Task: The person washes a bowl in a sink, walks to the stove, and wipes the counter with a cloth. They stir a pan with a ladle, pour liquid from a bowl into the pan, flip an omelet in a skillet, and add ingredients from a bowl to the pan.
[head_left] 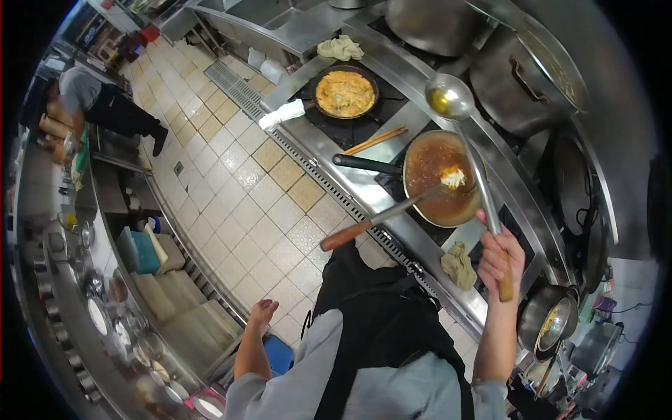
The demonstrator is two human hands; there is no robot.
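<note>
My right hand (500, 259) is closed round the wooden-ended handle of a steel ladle (478, 164). Some yellow liquid lies in the ladle's bowl, held beyond the far side of a frying pan (424, 157) on the stove. Reddish-brown sauce fills that pan, with a small white heap in it. A wooden-handled utensil (348, 235) rests over the pan's rim, its tip in the sauce, and no hand is on it. My left hand (262, 311) hangs at my side above the floor, loosely curled with the thumb apart, holding nothing.
Another pan (346, 92) with an orange-yellow omelette-like food sits on the far burner, a white cloth round its handle. Chopsticks (376, 141) lie between the pans. Large pots (511, 80) line the back. A crumpled cloth (458, 266) lies near my right wrist. A co-worker (98, 101) stands at the left counter.
</note>
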